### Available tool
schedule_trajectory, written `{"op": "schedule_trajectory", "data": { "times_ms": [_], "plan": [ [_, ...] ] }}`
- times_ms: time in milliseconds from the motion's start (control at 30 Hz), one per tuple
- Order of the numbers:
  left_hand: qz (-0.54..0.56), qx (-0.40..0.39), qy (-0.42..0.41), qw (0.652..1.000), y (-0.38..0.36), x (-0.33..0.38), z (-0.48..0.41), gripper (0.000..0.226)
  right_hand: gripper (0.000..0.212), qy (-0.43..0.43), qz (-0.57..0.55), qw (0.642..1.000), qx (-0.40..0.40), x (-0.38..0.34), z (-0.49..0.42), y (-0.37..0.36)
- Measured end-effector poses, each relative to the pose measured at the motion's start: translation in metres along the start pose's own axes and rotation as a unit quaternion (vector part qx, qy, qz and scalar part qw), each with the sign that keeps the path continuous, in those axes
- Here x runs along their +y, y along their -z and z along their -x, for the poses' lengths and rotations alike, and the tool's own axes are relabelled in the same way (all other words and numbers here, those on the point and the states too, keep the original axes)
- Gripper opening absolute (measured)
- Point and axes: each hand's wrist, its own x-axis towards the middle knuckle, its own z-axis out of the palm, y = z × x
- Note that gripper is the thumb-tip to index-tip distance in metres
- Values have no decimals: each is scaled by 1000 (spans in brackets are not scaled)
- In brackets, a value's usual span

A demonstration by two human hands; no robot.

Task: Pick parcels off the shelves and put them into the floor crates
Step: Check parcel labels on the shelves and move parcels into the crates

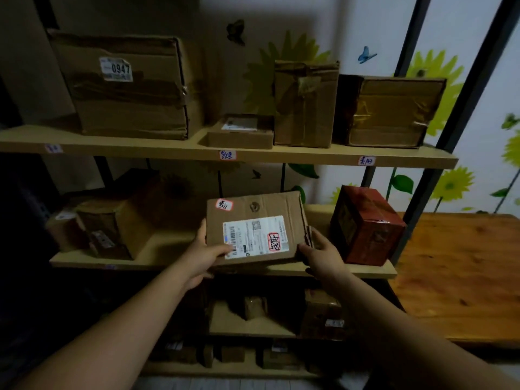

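The person stands at a rack of shelves and holds a flat cardboard parcel [254, 229] between both hands at the level of the middle shelf [374, 270]. The left hand [204, 256] grips its left edge, thumb lying on the white shipping label [254, 236]; the right hand [320, 256] is closed on the right lower corner. The parcel is tilted, label up, and appears lifted clear of the board at its front edge, though its far end may rest there.

By the look of it the task is far from finished. This parcel is in hand but not yet put away, and no floor crate is in view. A red box [365, 225] sits just to the right on the same shelf, with dim brown boxes [112, 229] to the left. The top shelf [168, 149] holds four more boxes, and the lower shelves, poorly lit, hold several others.
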Motion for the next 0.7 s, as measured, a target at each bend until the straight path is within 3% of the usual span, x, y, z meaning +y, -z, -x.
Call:
{"op": "schedule_trajectory", "data": {
  "times_ms": [133, 200, 300, 367, 467, 633, 700],
  "plan": [
    [-34, -26, 5, 999, 7, 4, 1, 97, 58, -21, 53, 998, -11, 5, 4, 3],
    [-32, 4, -8, 999, 7, 5, 1, 89, 48, -29, 36, 999, 0, 4, 9, 1],
    [-65, 77, -42, 994, 8, 5, -2, 77, 60, -12, 3, 1000, 11, 2, 11, 1],
    [-74, 81, -53, 993, 12, 5, -3, 69, 66, 7, -11, 1000, -2, 1, 11, 2],
    [-70, 67, -71, 993, 14, 7, -1, 61, 55, 10, -26, 999, 27, -1, 12, 3],
    [-10, 82, -114, 990, 7, 6, 1, 56, 88, 25, -36, 999, -19, 0, 17, 8],
    [7, 102, -120, 987, 2, 7, 3, 62, 91, 16, -22, 999, -34, 1, 19, 8]
  ]
}}
